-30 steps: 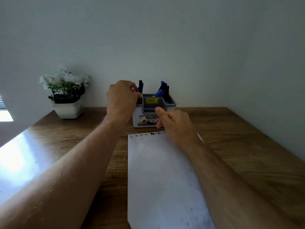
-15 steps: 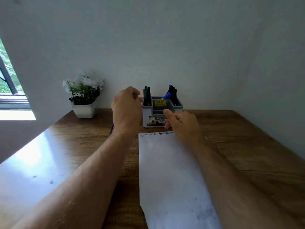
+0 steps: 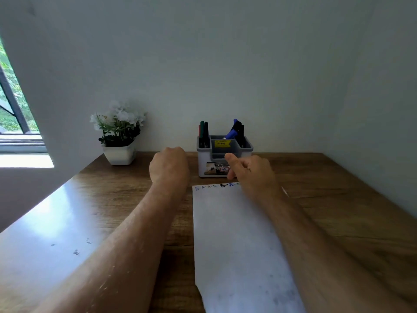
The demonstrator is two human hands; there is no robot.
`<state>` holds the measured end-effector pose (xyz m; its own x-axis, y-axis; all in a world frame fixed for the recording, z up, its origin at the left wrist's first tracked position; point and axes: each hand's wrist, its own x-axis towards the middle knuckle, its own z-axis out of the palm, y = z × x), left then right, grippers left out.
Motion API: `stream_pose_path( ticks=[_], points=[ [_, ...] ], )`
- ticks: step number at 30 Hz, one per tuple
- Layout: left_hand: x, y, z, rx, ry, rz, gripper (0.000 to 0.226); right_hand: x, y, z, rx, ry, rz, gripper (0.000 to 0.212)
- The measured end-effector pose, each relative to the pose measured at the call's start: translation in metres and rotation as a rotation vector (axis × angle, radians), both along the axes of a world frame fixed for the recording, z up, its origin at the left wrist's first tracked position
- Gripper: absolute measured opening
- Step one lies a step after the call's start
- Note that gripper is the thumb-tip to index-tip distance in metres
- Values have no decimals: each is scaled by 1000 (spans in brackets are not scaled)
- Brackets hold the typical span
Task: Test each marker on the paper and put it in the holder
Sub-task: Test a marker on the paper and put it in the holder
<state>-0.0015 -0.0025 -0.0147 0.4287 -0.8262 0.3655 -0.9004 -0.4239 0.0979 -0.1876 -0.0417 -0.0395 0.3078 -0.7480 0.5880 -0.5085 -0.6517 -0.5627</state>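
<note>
Left hand curling shut, contents hidden; right hand resting loosely, empty. Markers standing at holder's twelve o'clock: light, rigid, slick; pinching mid-barrel looks best.

left hand shows only its back, curled fingers out of sight, so its grip can't be read. right hand covers the white paper sheet's far right corner and the grey plastic marker holder's front label. paper's near end runs off frame.
</note>
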Motion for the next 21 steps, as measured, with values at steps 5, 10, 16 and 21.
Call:
stream_pose_path(
  ticks=[5,10,16,21],
  points=[
    [0,-1,-3,37,-15,8,19,0,1,0,-6,8,-17,54],
    [-2,-4,-4,24,-17,1,15,-1,0,1,-15,3,-10,53],
    [0,-4,-6,50,-24,23,17,0,-1,-1,-16,-13,6,53],
    [-2,-4,-6,76,8,16,17,1,0,0,-13,-5,-4,54]
  ],
)
